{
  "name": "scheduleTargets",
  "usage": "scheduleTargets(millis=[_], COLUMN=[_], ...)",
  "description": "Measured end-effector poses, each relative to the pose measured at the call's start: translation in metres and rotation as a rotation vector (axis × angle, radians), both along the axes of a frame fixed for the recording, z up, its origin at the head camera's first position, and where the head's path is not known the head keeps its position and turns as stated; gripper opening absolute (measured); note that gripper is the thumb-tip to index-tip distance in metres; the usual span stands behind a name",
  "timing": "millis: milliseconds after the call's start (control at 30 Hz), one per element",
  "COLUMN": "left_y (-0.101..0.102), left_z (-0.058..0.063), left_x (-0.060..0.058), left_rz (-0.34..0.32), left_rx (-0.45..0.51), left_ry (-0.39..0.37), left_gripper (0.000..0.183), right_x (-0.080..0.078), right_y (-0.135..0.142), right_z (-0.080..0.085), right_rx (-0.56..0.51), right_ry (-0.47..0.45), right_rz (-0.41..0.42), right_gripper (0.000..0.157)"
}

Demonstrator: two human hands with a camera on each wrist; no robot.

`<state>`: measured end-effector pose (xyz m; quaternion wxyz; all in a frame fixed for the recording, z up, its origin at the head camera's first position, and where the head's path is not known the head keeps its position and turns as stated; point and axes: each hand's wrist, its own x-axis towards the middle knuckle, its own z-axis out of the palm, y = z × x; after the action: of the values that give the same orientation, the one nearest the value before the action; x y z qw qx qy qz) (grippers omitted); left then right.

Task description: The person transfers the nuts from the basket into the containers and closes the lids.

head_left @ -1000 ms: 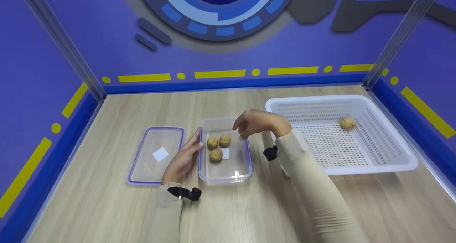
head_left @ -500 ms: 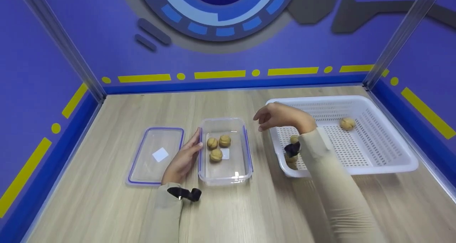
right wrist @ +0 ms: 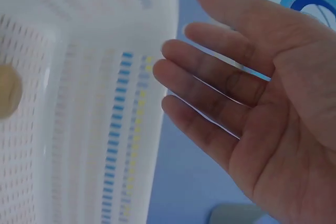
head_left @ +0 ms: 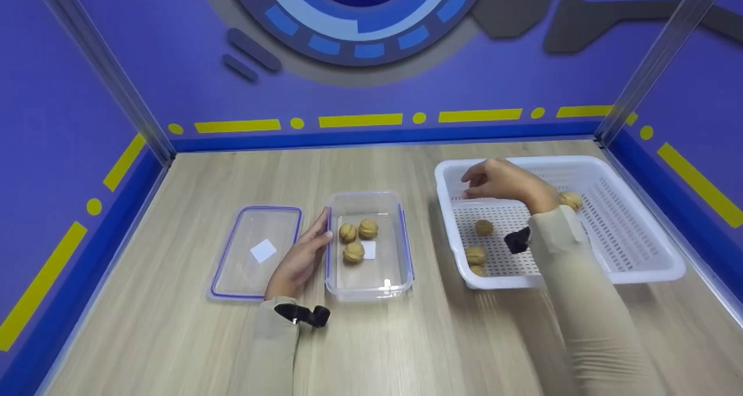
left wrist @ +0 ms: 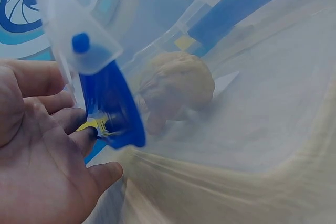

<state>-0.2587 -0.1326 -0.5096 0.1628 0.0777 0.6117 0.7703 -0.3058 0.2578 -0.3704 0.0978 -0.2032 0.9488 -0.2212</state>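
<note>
My left hand (head_left: pixel 299 262) rests against the left wall of a clear plastic food container (head_left: pixel 383 275), its fingers along the outside and thumb near the rim. Inside the container lie three walnuts, one walnut (head_left: pixel 353 252) nearer than the other two. In the left wrist view, a walnut (left wrist: pixel 181 82) shows blurred through the plastic, near a blue clip strip (left wrist: pixel 113 108). Above the left part of a white perforated basket (head_left: pixel 667 268), my right hand (head_left: pixel 505 181) hangs with nothing in it, fingers loosely bent. Walnuts lie below it in the basket, including one walnut (head_left: pixel 484 227) and a nearer walnut (head_left: pixel 476 255).
A clear lid (head_left: pixel 244 274) with a blue seal lies left of the container, partly behind my left hand. Another walnut (head_left: pixel 570 201) sits toward the basket's right side, partly covered by my right wrist. Purple panels (head_left: pixel 360 100) wall the table on the back and sides.
My right hand has moved right, from over the container's right rim to above the basket, uncovering the walnuts at its left. The left hand and the container's walnuts stay put.
</note>
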Motion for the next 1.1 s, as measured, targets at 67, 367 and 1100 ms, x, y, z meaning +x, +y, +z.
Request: scheduleTargets(millis=[67, 367, 1100], left_y=[0.000, 0.000, 0.001], left_z=[0.000, 0.002, 0.001], left_x=[0.000, -0.001, 0.001], left_rz=[0.007, 0.001, 0.009], left_rx=[-0.002, -0.005, -0.014], left_ry=[-0.012, -0.013, -0.011], left_gripper=[0.062, 0.062, 0.061], right_x=[0.000, -0.001, 0.006], right_y=[0.011, 0.059, 0.124], right_z=[-0.002, -0.010, -0.043], right_rx=[0.005, -0.010, 0.024], right_ry=[-0.007, -0.022, -0.152], right_rz=[-0.033, -0.207, -0.425], right_gripper=[0.041, 0.052, 0.068])
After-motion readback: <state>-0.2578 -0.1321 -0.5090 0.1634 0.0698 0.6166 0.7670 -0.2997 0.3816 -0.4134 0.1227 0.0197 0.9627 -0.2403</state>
